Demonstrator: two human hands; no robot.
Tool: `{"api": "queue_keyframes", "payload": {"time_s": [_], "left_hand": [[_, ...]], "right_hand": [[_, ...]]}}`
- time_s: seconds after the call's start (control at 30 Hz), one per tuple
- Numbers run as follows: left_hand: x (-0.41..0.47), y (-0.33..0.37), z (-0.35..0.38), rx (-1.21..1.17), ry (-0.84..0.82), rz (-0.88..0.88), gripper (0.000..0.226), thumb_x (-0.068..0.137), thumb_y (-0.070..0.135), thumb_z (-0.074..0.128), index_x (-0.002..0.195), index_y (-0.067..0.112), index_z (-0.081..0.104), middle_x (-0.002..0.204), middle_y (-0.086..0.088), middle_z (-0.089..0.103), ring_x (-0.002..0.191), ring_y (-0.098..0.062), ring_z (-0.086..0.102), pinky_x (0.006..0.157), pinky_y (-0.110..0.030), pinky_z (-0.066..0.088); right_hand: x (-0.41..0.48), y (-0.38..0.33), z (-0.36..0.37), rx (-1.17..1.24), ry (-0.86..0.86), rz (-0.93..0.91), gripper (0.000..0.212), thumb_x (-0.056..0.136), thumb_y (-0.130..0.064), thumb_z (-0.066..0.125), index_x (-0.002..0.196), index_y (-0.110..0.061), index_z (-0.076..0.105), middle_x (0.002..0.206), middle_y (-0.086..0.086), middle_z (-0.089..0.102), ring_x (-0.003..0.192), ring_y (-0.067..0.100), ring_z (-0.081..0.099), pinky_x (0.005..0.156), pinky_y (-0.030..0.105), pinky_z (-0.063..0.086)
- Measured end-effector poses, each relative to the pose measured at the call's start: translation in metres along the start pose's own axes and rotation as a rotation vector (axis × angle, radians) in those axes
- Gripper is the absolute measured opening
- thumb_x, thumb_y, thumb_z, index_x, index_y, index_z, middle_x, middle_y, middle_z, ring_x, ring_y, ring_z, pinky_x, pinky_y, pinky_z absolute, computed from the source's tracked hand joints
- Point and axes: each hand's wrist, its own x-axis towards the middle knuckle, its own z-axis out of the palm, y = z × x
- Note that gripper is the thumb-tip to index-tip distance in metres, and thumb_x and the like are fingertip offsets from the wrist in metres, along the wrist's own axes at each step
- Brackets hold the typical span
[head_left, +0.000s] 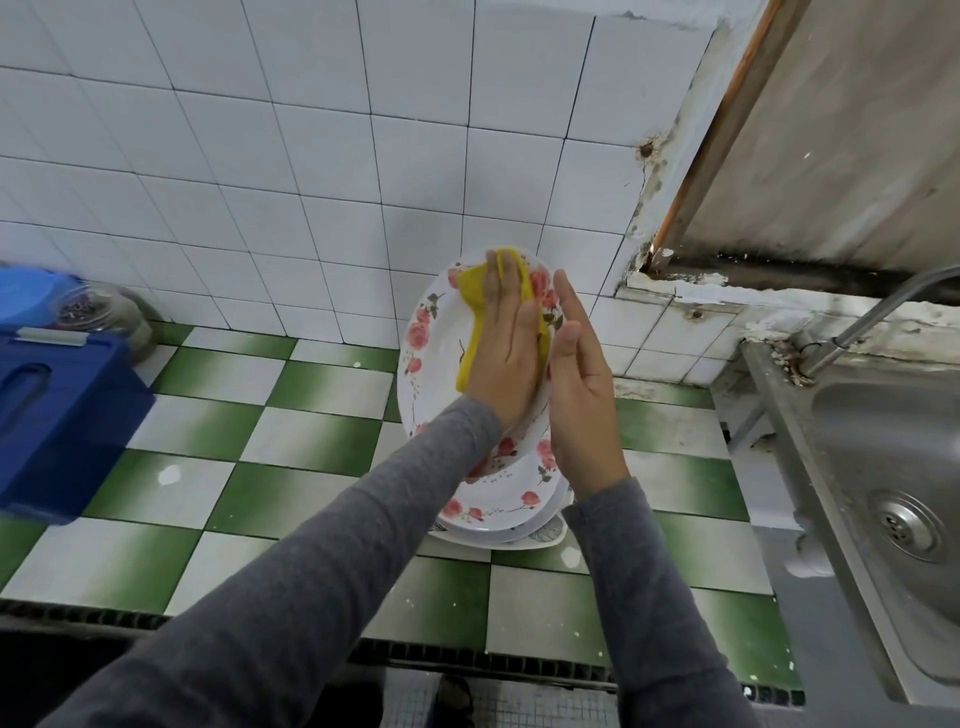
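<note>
A white plate (428, 374) with pink rose print stands tilted on edge above the counter. My left hand (506, 358) lies flat on its face and presses a yellow cloth (470, 291) against it; the cloth folds over my fingertips at the top. My right hand (582, 395) supports the plate's right edge and back with straight fingers. Below, a small stack of similar floral plates (498, 519) rests on the counter, partly hidden by my arms.
The counter (311, 441) has green and white checked tiles, with a white tiled wall behind. A blue plastic box (57, 415), a glass jar (104, 312) and a blue lid (26, 291) sit at the left. A steel sink (893, 467) with a tap (883, 312) is at the right.
</note>
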Motion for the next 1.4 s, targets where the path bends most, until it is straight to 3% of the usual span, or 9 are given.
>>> {"api": "queue_keyframes", "payload": {"time_s": [0.1, 0.27, 0.57, 0.67, 0.8, 0.93, 1.17, 1.33, 1.4], "left_hand": [[-0.013, 0.007, 0.004, -0.083, -0.103, -0.001, 0.057, 0.105, 0.035, 0.018, 0.158, 0.022, 0.001, 0.166, 0.007, -0.010, 0.152, -0.006, -0.008, 0.126, -0.038, 0.001], [-0.034, 0.012, 0.003, -0.187, -0.263, -0.055, 0.055, 0.106, 0.034, 0.021, 0.158, 0.030, 0.003, 0.166, 0.015, -0.001, 0.151, 0.000, 0.001, 0.126, -0.040, 0.009], [-0.045, -0.027, -0.016, 0.176, -0.436, 0.084, 0.061, 0.100, 0.051, 0.021, 0.157, 0.029, 0.014, 0.167, 0.008, 0.007, 0.153, -0.006, 0.000, 0.126, -0.039, 0.006], [-0.043, -0.046, -0.027, 0.327, -0.453, 0.100, 0.059, 0.098, 0.055, 0.016, 0.155, 0.037, 0.013, 0.167, 0.009, 0.002, 0.153, -0.010, -0.003, 0.126, -0.040, 0.003], [-0.039, -0.063, -0.043, 0.613, -0.386, 0.060, 0.062, 0.092, 0.059, 0.002, 0.151, 0.042, -0.002, 0.167, 0.000, -0.004, 0.152, -0.013, -0.014, 0.124, -0.035, -0.009], [-0.027, -0.073, -0.044, 0.650, -0.190, -0.019, 0.063, 0.095, 0.054, -0.001, 0.152, 0.029, -0.009, 0.166, -0.004, -0.011, 0.152, -0.021, -0.016, 0.124, -0.041, -0.006], [0.007, -0.048, -0.037, 0.405, 0.095, -0.114, 0.070, 0.097, 0.049, 0.003, 0.157, 0.015, -0.004, 0.166, -0.009, -0.009, 0.152, -0.023, -0.015, 0.122, -0.035, -0.014], [-0.020, -0.026, -0.012, 0.281, -0.032, 0.076, 0.070, 0.099, 0.048, 0.005, 0.158, 0.013, -0.005, 0.164, -0.004, -0.018, 0.150, -0.015, -0.024, 0.123, -0.034, -0.013], [-0.022, -0.028, -0.012, 0.318, -0.062, 0.158, 0.067, 0.102, 0.044, 0.010, 0.158, 0.010, -0.003, 0.165, -0.007, -0.018, 0.151, -0.019, -0.022, 0.123, -0.035, -0.013]], "right_hand": [[0.006, 0.006, 0.000, 0.038, 0.063, 0.028, 0.037, 0.105, -0.042, 0.035, 0.138, -0.041, 0.051, 0.150, -0.010, 0.050, 0.139, 0.008, 0.045, 0.117, 0.041, 0.038], [0.011, 0.009, 0.003, 0.109, 0.148, 0.049, 0.034, 0.110, -0.031, 0.032, 0.134, -0.037, 0.056, 0.147, -0.005, 0.053, 0.137, 0.010, 0.049, 0.115, 0.040, 0.040], [0.012, 0.014, -0.005, 0.153, 0.270, 0.107, 0.036, 0.107, -0.042, 0.039, 0.138, -0.037, 0.057, 0.143, -0.020, 0.053, 0.140, 0.010, 0.044, 0.117, 0.048, 0.037], [0.011, 0.015, -0.010, 0.186, 0.235, 0.072, 0.045, 0.098, -0.056, 0.050, 0.139, -0.040, 0.056, 0.152, -0.004, 0.049, 0.144, 0.024, 0.041, 0.117, 0.057, 0.031], [0.011, 0.009, -0.013, 0.312, 0.187, 0.061, 0.037, 0.105, -0.039, 0.041, 0.138, -0.035, 0.057, 0.152, 0.003, 0.048, 0.141, 0.026, 0.045, 0.114, 0.059, 0.036], [0.008, 0.005, -0.009, 0.371, 0.158, 0.079, 0.036, 0.108, -0.033, 0.036, 0.138, -0.034, 0.057, 0.152, 0.004, 0.049, 0.139, 0.028, 0.048, 0.112, 0.061, 0.038], [-0.006, -0.002, 0.009, 0.347, 0.082, 0.141, 0.033, 0.104, -0.034, 0.038, 0.127, -0.039, 0.062, 0.143, 0.001, 0.059, 0.130, 0.024, 0.057, 0.107, 0.055, 0.046], [-0.008, 0.001, 0.014, 0.062, 0.062, 0.118, 0.038, 0.094, -0.045, 0.041, 0.129, -0.048, 0.057, 0.138, -0.021, 0.056, 0.125, -0.008, 0.053, 0.107, 0.028, 0.047], [-0.008, 0.002, 0.011, 0.049, 0.031, 0.132, 0.039, 0.094, -0.047, 0.042, 0.131, -0.049, 0.055, 0.140, -0.023, 0.055, 0.127, -0.011, 0.049, 0.111, 0.028, 0.044]]}}
